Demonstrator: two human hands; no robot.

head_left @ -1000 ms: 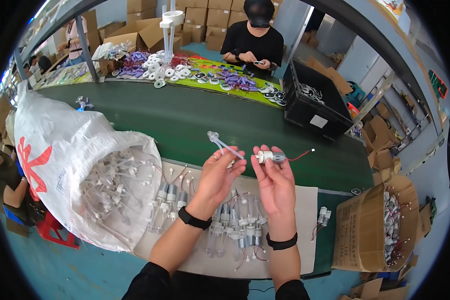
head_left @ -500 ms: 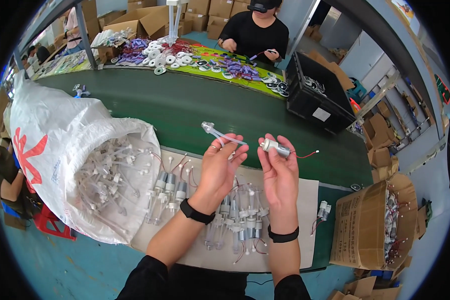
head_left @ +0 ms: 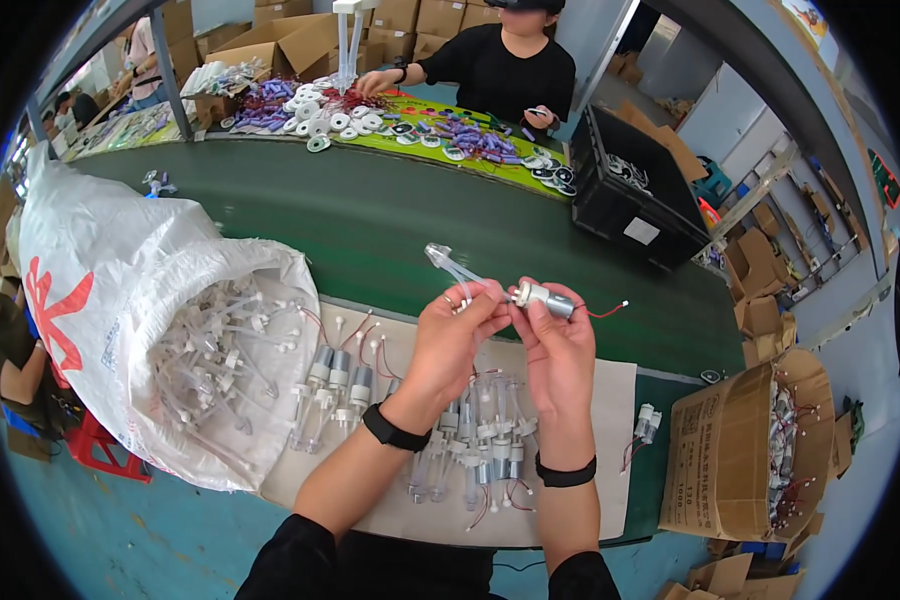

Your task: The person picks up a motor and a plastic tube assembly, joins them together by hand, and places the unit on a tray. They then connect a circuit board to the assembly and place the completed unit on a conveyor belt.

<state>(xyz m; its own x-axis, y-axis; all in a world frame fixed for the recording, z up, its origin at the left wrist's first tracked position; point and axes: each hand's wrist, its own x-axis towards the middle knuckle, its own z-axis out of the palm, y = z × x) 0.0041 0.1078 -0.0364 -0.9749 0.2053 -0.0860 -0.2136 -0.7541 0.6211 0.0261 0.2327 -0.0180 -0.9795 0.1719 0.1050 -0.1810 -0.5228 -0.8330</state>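
Left hand (head_left: 448,342) pinches clear tubes (head_left: 456,268), right hand (head_left: 558,362) holds a motor (head_left: 557,304); white sack (head_left: 110,250) and brown box (head_left: 705,470) have print.

A black crate (head_left: 610,212) stands near a co-worker (head_left: 515,70).

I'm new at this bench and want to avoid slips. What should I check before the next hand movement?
1. Left hand grips the clear tube piece: ok.
2. Right hand grips the small motor: ok.
3. Motor's white end faces the left hand: ok.
4. Red wire sticks out free on the right: ok.
5. Tube seated on the motor: cannot tell; the join is hidden.
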